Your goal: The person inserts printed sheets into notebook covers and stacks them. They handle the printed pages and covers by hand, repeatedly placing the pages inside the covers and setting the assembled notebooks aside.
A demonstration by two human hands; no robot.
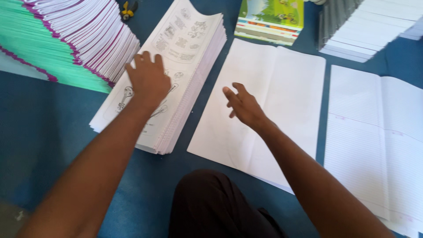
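Blue carpet (53,132) covers the floor, strewn with paper piles. At centre left, the left hand (147,79) lies flat, fingers spread, on a stack of printed line-drawing sheets (185,48). The right hand (244,105) hovers open, gripping nothing, over a blank white folded sheet (282,88) at centre. Fanned purple-edged booklets (83,31) fill the upper left; ruled sheets (379,132) lie at right.

Two bare forearms with no sleeves, left grip (149,78), right grip (244,105), dark brown trousers (211,207) at knee
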